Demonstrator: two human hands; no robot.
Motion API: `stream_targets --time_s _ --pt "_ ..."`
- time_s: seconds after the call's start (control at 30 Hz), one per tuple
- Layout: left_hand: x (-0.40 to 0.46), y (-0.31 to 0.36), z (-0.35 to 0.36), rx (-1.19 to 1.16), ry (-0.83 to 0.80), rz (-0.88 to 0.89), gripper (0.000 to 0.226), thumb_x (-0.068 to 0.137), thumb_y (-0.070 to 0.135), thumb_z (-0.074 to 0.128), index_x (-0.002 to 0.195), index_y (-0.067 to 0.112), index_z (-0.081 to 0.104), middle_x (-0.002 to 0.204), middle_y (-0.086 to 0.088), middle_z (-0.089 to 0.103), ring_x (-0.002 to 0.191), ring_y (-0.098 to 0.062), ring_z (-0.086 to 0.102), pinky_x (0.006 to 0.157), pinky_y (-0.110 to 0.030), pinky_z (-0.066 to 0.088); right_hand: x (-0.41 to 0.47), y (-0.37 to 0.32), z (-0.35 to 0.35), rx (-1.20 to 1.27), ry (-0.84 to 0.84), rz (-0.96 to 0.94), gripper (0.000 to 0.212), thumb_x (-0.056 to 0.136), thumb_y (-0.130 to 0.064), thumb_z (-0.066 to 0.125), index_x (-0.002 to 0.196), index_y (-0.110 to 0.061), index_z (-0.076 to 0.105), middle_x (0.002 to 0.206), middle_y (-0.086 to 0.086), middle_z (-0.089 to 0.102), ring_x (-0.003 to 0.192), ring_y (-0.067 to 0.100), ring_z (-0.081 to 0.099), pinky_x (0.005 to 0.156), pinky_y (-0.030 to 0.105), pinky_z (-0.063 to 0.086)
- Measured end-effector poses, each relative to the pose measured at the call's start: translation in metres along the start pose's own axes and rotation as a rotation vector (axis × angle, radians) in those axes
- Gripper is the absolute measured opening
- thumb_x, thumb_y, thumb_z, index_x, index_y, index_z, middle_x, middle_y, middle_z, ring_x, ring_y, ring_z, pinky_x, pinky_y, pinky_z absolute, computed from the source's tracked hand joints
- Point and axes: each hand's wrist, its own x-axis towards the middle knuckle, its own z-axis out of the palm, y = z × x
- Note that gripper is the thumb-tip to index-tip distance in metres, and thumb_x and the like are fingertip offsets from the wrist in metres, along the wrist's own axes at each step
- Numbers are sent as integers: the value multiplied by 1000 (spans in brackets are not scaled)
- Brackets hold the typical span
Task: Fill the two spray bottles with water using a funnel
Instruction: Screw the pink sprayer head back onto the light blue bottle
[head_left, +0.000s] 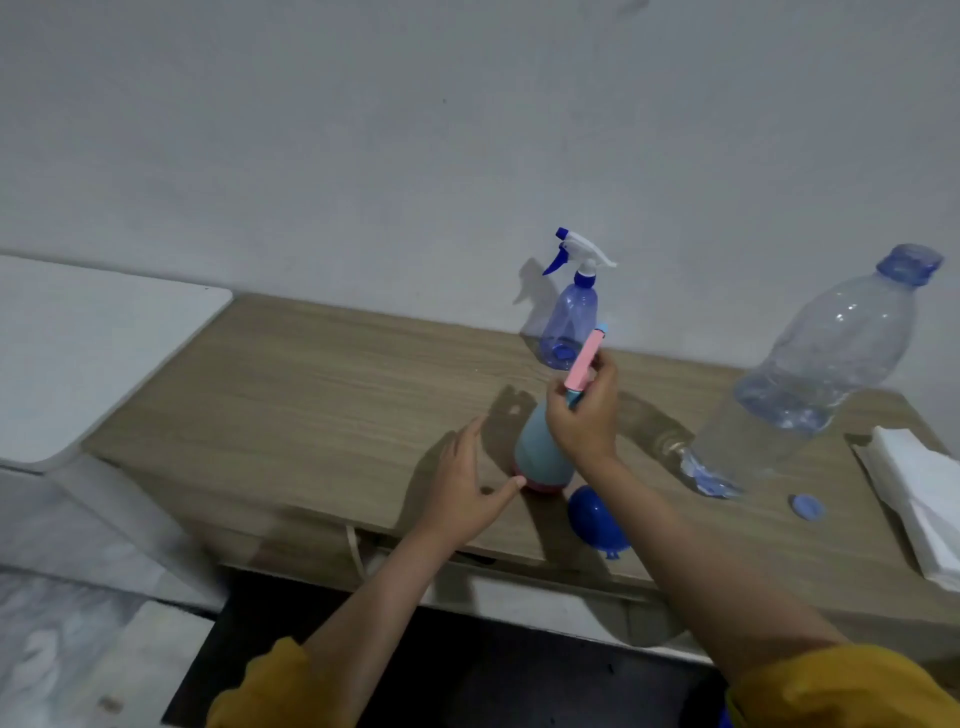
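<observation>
A light-blue spray bottle (540, 452) with a pink base stands upright on the wooden table (322, 395). My right hand (584, 415) grips its pink and teal spray head at the neck. My left hand (470, 491) is open just left of the bottle, fingers straight, its lowest finger touching the pink base. A second, clear blue spray bottle (569, 322) with a white and blue trigger stands by the wall behind. A blue funnel (595, 519) lies on its side near the table's front edge. A large clear water bottle (826, 374) stands at the right, partly filled.
A blue cap (807, 507) lies in front of the water bottle. Folded white tissues (919, 499) sit at the table's right end. A white surface (78, 353) adjoins the table on the left. The wall runs close behind the table.
</observation>
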Motion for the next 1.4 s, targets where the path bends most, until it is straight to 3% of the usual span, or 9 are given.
stream_targets --time_s 0.07,0.13,0.23,0.37,0.57,0.8,1.03,1.23,1.4 --pt "-7 -13 -17 34 45 -32 83 73 35 77 140 7 37 139 -12 47 128 -25 45 103 -23 30 6 -10 2 27 -74 10 31 80 -5 53 111 -2 48 83 5 53 71 25 55 70 51 51" --pt "-13 -26 -34 52 66 -86 84 75 37 76 142 9 34 142 -11 44 131 -25 42 107 -30 33 8 -22 9 4 -232 54 17 85 -6 54 100 2 51 78 23 56 73 39 60 69 56 52" --pt "-23 -45 -56 97 116 -140 84 74 38 76 140 5 36 140 -15 45 130 -29 42 107 -31 30 -3 -46 22 -10 -483 145 11 85 -20 63 89 -9 62 83 18 66 82 35 67 79 47 56" --pt "-37 -68 -76 166 152 -225 94 68 61 57 140 3 36 140 -15 45 131 -29 41 109 -30 27 -33 -59 40 -152 -782 243 14 81 -10 58 91 -15 67 88 7 68 77 19 60 69 29 45" --pt "-53 -81 -90 193 182 -287 90 73 51 69 141 4 34 143 -14 43 133 -28 38 109 -31 29 -58 -54 62 -399 -996 223 16 87 -13 49 91 -5 62 85 15 62 77 27 54 65 32 36" --pt "-63 -87 -91 191 179 -301 87 76 43 71 144 5 30 147 -12 38 137 -25 32 109 -30 28 -67 -48 76 -408 -990 239 16 83 -17 52 82 -7 64 78 12 63 70 24 57 62 30 40" --pt "-69 -92 -89 184 178 -335 98 68 63 55 142 4 32 145 -13 40 136 -27 34 110 -33 30 -83 -66 89 -428 -1178 154 27 82 -9 50 59 -19 38 67 9 47 63 21 43 57 31 29" --pt "-67 -92 -89 161 169 -323 89 77 46 69 145 8 26 149 -9 34 139 -24 29 112 -34 29 -64 -55 75 -441 -1041 207 20 80 -21 50 84 -7 64 85 17 66 79 31 59 67 33 39" --pt "-63 -86 -81 117 126 -313 88 79 49 66 146 12 24 150 -7 31 139 -20 26 113 -32 27 -42 -49 55 -541 -1024 166 16 84 -11 48 94 -6 59 100 25 62 94 38 58 72 36 39"
